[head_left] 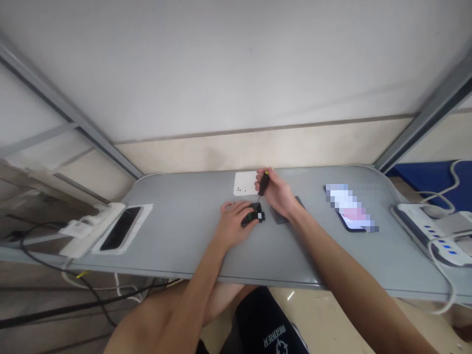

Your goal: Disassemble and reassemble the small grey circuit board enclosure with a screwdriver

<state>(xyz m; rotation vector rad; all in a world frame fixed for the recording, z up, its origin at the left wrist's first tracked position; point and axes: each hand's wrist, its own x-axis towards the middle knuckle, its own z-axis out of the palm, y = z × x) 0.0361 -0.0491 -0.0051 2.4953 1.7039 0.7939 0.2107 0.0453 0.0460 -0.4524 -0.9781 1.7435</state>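
Note:
My right hand (275, 189) is closed around a screwdriver (264, 184) with a dark handle and a yellow-tipped end. Its thin shaft points down at a small black device (254, 216), which has a pale square label and some green on it. Fingers of my left hand (236, 221) are wrapped over the device's left side and press it against the grey table (177, 211). The kind of device cannot be made out. Behind it lies a white sheet (241, 183) with several tiny dark specks, possibly screws. A flat dark grey piece (282, 216) sits partly beneath my right wrist.
A phone (350, 209) with a lit, blurred screen lies on the right, near a white power strip (429, 233) with cables. On the left, a dark-screened phone (121, 228) rests on a white box beside another white strip (94, 233). Grey metal posts (427, 103) flank the table.

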